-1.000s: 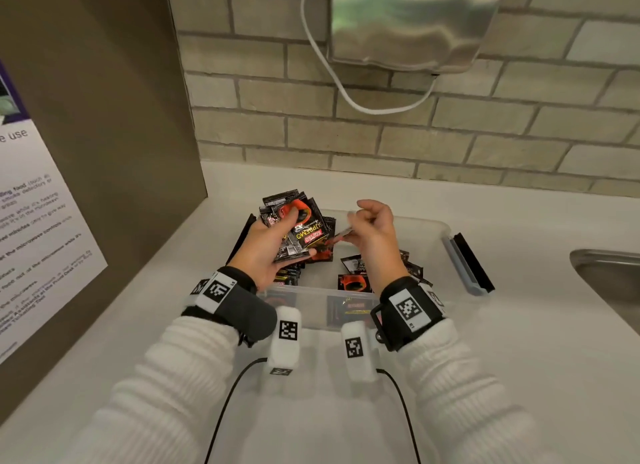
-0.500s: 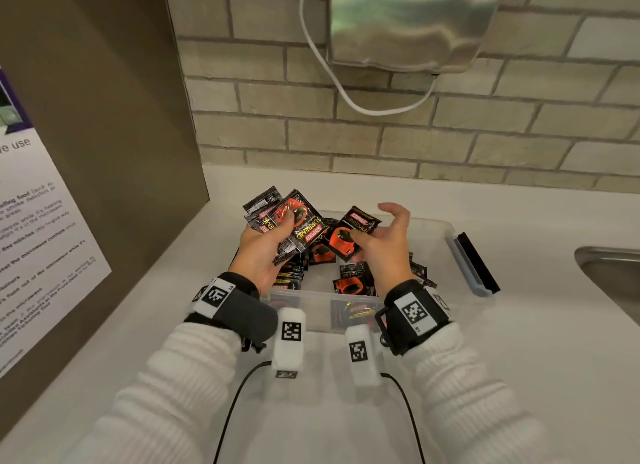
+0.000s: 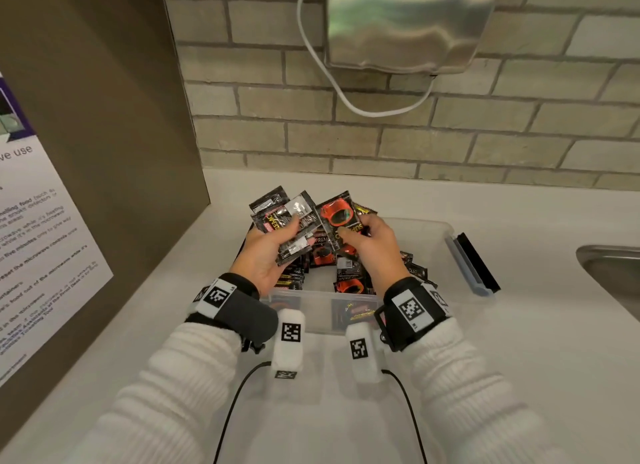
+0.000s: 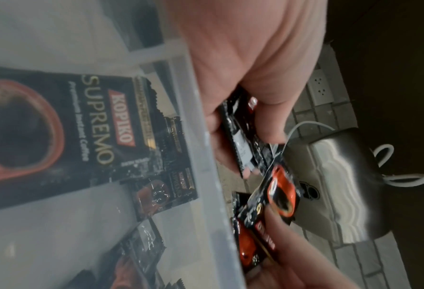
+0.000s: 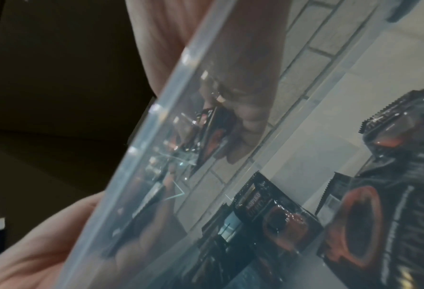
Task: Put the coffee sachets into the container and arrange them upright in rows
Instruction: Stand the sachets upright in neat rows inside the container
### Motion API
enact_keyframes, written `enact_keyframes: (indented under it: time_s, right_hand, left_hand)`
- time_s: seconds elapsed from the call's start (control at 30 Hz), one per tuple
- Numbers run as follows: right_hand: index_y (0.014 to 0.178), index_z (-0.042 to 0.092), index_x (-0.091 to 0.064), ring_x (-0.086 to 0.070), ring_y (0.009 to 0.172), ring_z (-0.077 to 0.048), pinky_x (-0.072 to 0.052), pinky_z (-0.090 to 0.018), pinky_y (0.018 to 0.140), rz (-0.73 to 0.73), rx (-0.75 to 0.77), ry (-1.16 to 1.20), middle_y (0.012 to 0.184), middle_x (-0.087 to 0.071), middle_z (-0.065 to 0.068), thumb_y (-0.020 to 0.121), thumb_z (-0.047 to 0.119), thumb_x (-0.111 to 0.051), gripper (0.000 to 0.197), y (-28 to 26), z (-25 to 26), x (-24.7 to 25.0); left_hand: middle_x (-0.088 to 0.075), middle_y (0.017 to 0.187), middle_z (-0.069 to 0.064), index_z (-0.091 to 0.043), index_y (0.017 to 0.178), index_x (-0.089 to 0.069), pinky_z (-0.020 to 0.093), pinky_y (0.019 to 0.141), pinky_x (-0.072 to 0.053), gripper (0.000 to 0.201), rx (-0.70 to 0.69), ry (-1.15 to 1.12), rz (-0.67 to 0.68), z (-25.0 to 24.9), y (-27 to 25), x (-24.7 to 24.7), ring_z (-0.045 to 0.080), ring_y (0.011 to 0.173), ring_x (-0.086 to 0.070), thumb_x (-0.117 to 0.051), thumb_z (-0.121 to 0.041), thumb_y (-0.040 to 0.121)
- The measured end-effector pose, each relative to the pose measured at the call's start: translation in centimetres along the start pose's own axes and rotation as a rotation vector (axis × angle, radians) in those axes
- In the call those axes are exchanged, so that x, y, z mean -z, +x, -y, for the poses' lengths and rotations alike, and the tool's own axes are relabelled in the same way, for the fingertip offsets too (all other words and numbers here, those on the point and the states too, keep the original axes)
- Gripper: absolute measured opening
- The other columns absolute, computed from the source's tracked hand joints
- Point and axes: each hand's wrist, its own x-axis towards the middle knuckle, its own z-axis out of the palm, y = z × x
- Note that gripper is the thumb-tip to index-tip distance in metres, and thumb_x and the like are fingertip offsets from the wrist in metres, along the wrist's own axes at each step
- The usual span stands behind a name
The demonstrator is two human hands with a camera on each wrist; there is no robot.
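A clear plastic container (image 3: 437, 241) stands on the white counter with several black and orange coffee sachets (image 3: 349, 285) lying loose inside. Above its left half, my left hand (image 3: 268, 252) grips a fanned stack of sachets (image 3: 287, 221), thumb on top. My right hand (image 3: 372, 241) pinches one sachet with an orange cup print (image 3: 337, 217) and holds it against the right side of that stack. In the left wrist view the stack of sachets (image 4: 240, 136) sits between my fingers, and the single sachet (image 4: 278, 193) is under my right thumb. Loose sachets (image 5: 275, 215) show through the container wall (image 5: 156, 136).
The container's lid (image 3: 472, 262) with a black edge lies just right of it. A steel sink (image 3: 616, 273) is at the far right. A brown panel with a notice (image 3: 41, 248) closes the left side. A metal dispenser (image 3: 408, 23) and white cable hang on the brick wall.
My right hand has brought its sachet up and left, from apart to against the stack in my left hand. The left hand has fanned and raised the stack slightly.
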Motion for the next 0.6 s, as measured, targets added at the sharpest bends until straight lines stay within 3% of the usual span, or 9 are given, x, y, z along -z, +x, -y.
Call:
enact_keyframes:
  time_s: [0.13, 0.27, 0.37, 0.43, 0.53, 0.6]
  right_hand:
    - [0.107, 0.012, -0.059, -0.054, 0.094, -0.015, -0.043, -0.014, 0.071, -0.011, 0.015, 0.011, 0.110, -0.058, -0.005, 0.083, 0.000, -0.059, 0.027, -0.1, 0.2, 0.0]
    - [0.107, 0.018, -0.062, -0.052, 0.105, -0.013, -0.042, -0.014, 0.078, 0.011, 0.068, -0.058, 0.116, -0.057, -0.001, 0.075, -0.008, -0.065, 0.041, -0.3, 0.3, 0.2]
    - [0.104, 0.020, -0.061, -0.055, 0.110, -0.019, -0.049, -0.031, 0.091, 0.049, 0.088, -0.083, 0.113, -0.060, -0.002, 0.069, -0.018, -0.063, 0.051, -0.3, 0.3, 0.1]
    - [0.097, 0.024, -0.061, -0.057, 0.110, -0.023, -0.050, -0.042, 0.093, 0.035, 0.108, -0.080, 0.113, -0.061, -0.004, 0.065, -0.021, -0.062, 0.054, -0.1, 0.0, -0.1]
    - [0.093, 0.031, -0.060, -0.059, 0.109, -0.025, -0.050, -0.048, 0.092, -0.054, 0.137, -0.019, 0.114, -0.063, -0.005, 0.067, -0.014, -0.066, 0.053, 0.0, -0.1, -0.2]
    - [0.097, 0.025, -0.060, -0.059, 0.108, -0.022, -0.050, -0.047, 0.093, -0.113, 0.167, 0.014, 0.110, -0.062, -0.001, 0.071, -0.010, -0.068, 0.044, 0.1, -0.2, 0.0]
  left_hand:
    - [-0.072, 0.099, 0.008, -0.011, 0.104, -0.064, 0.030, 0.071, -0.059, 0.017, -0.016, -0.181, -0.037, -0.4, 0.0, 0.4, 0.020, 0.087, -0.070, -0.059, -0.011, 0.088]
    - [-0.073, 0.092, 0.008, -0.010, 0.102, -0.062, 0.028, 0.067, -0.059, 0.017, 0.014, -0.072, 0.091, -0.5, -0.6, 0.1, 0.019, 0.080, -0.071, -0.054, -0.007, 0.088]
    - [-0.069, 0.104, 0.015, -0.005, 0.110, -0.062, 0.030, 0.064, -0.059, 0.028, 0.084, 0.144, 0.168, -0.1, -0.6, -0.3, 0.024, 0.084, -0.070, -0.059, -0.004, 0.083]
    - [-0.068, 0.108, 0.017, -0.006, 0.109, -0.064, 0.037, 0.073, -0.059, 0.028, 0.104, 0.257, 0.163, 0.0, -0.4, -0.4, 0.028, 0.091, -0.069, -0.065, -0.003, 0.080]
    - [-0.070, 0.108, 0.012, -0.009, 0.111, -0.064, 0.053, 0.097, -0.045, 0.046, 0.125, 0.432, 0.154, 0.2, -0.4, -0.5, 0.031, 0.105, -0.063, -0.079, -0.017, 0.068]
    - [-0.071, 0.105, 0.013, -0.008, 0.112, -0.063, 0.053, 0.097, -0.045, 0.044, 0.158, 0.485, 0.179, 0.3, -0.3, -0.6, 0.032, 0.102, -0.065, -0.078, -0.016, 0.071]
